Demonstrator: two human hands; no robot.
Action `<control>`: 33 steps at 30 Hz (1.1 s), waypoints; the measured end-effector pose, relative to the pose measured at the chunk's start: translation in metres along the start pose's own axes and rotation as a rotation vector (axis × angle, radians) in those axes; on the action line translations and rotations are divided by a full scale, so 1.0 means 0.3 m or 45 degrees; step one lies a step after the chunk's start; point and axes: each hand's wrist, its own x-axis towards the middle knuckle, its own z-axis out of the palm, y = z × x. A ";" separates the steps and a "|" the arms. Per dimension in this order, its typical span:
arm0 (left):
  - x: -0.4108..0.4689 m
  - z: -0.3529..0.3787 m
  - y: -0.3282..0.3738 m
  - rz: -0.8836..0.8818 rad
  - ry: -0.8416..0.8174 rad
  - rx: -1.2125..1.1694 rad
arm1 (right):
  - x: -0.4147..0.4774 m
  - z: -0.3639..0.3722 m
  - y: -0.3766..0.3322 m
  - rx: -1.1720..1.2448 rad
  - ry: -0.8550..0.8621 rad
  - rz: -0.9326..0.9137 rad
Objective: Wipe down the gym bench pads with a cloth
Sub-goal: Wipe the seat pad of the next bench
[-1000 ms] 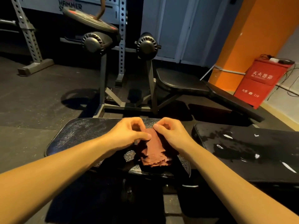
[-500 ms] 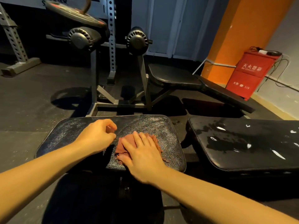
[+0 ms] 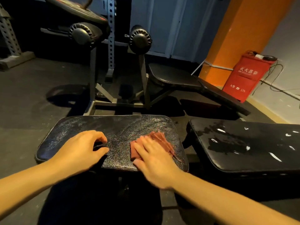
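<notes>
A folded reddish-brown cloth (image 3: 159, 140) lies on the right half of the black seat pad (image 3: 120, 127) in front of me. My right hand (image 3: 154, 158) presses flat on the cloth with straight fingers and covers most of it. My left hand (image 3: 81, 151) rests on the left part of the same pad, fingers loosely curled, holding nothing. To the right, a gap apart, is the longer black back pad (image 3: 243, 148), worn and torn in small white spots.
Beyond the pad stands a second bench (image 3: 175, 77) with two round black roller pads (image 3: 140, 39) on a steel frame. A red box (image 3: 246, 77) sits against an orange pillar at the right. A perforated rack upright (image 3: 111, 34) stands behind.
Both hands held the cloth at first. My right hand then flattened on it and slid it toward the pad's right side; my left hand let go and rests on the pad.
</notes>
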 end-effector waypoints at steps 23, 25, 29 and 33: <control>-0.010 -0.036 -0.097 0.009 -0.034 0.128 | 0.372 -0.029 0.296 -0.182 0.191 0.871; 0.004 -0.044 -0.090 0.023 -0.130 0.143 | 0.421 -0.004 0.204 -0.218 0.195 0.715; 0.016 -0.060 -0.090 0.076 -0.211 0.236 | 0.462 0.022 -0.054 0.130 -0.052 0.116; -0.004 -0.092 -0.120 0.120 -0.218 0.333 | 0.431 0.004 0.139 0.025 0.070 0.158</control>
